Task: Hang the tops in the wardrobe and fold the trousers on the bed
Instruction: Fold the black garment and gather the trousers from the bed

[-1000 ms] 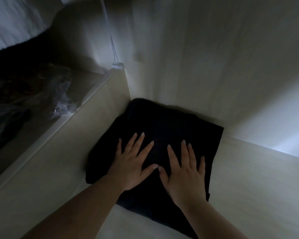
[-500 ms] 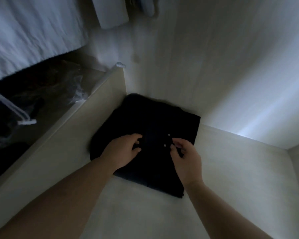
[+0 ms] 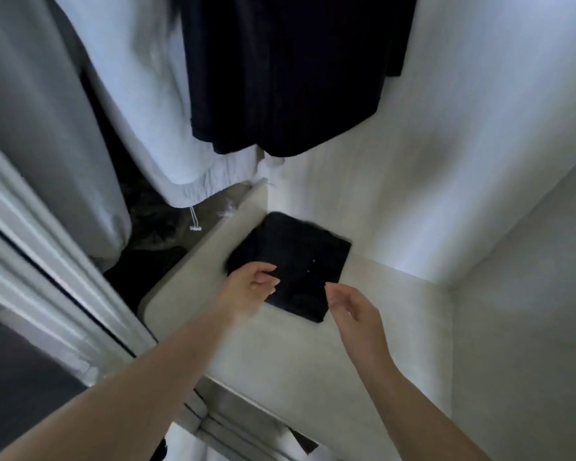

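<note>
Folded black fabric trousers [image 3: 290, 264] are lying square on the pale wardrobe shelf [image 3: 363, 327], in its back-left corner. Left hand [image 3: 246, 289] and right hand [image 3: 354, 309] are hovering loose-fingered, grasping nothing. Looks soft, light, floppy; best lifting from underneath both side edges.

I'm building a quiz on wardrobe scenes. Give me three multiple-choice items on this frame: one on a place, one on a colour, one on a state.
1. Where do the folded trousers lie?
A. on a wardrobe shelf
B. on a hanger
C. on a chair

2. What colour is the hanging top above them?
A. red
B. dark
C. yellow

3. What does the right hand hold?
A. a hanger
B. the trousers
C. nothing

A: they lie flat in the shelf's corner.
B: it looks near black.
C: its fingers are loose, off the cloth.
</note>
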A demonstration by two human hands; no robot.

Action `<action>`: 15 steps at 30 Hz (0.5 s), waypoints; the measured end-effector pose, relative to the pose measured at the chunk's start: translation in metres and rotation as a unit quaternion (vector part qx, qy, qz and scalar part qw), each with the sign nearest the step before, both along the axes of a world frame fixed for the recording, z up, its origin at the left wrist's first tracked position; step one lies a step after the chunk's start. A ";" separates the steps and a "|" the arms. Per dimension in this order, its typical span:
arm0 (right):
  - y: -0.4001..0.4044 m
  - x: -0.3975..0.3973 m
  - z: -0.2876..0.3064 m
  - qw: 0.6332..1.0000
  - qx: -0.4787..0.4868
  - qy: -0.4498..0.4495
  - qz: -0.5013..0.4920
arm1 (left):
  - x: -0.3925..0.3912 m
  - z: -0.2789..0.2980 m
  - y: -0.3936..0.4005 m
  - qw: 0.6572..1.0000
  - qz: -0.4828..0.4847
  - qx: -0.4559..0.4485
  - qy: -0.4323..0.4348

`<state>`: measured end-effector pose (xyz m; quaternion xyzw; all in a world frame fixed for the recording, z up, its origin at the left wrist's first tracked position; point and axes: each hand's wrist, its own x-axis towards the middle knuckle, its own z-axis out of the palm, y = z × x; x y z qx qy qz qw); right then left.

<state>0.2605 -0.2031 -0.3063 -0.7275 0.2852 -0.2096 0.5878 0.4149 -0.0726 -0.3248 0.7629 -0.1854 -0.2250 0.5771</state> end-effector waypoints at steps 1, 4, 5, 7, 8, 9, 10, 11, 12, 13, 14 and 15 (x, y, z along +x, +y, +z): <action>0.008 -0.012 0.011 1.000 0.004 -0.003 0.013 | -0.017 0.017 0.010 0.999 0.027 -0.018 0.008; 0.032 -0.042 0.035 0.998 0.014 -0.025 0.050 | -0.069 0.057 0.047 0.995 0.075 -0.053 0.028; 0.039 -0.052 0.043 0.997 0.013 -0.038 0.065 | -0.089 0.068 0.062 0.994 0.081 -0.073 0.029; 0.053 -0.073 0.057 0.993 0.008 -0.054 0.102 | -0.133 0.085 0.091 0.989 0.098 -0.109 0.026; 0.063 -0.089 0.065 0.990 0.006 -0.058 0.129 | -0.163 0.094 0.109 0.984 0.122 -0.125 0.027; 0.073 -0.103 0.071 0.986 0.003 -0.061 0.153 | -0.190 0.099 0.125 0.979 0.148 -0.137 0.026; 0.082 -0.115 0.076 0.982 0.003 -0.068 0.174 | -0.214 0.102 0.139 0.975 0.168 -0.146 0.023; 0.095 -0.133 0.081 0.976 0.000 -0.070 0.206 | -0.244 0.104 0.157 0.969 0.192 -0.152 0.019; 0.107 -0.150 0.087 0.968 -0.009 -0.071 0.242 | -0.272 0.106 0.173 0.964 0.216 -0.153 0.015; 0.120 -0.167 0.092 0.955 -0.024 -0.071 0.286 | -0.298 0.107 0.189 0.959 0.239 -0.151 0.010; 0.138 -0.187 0.096 0.937 -0.038 -0.063 0.340 | -0.330 0.107 0.210 0.952 0.268 -0.147 0.009; 0.153 -0.204 0.098 0.920 -0.048 -0.056 0.385 | -0.356 0.106 0.227 0.946 0.290 -0.144 0.009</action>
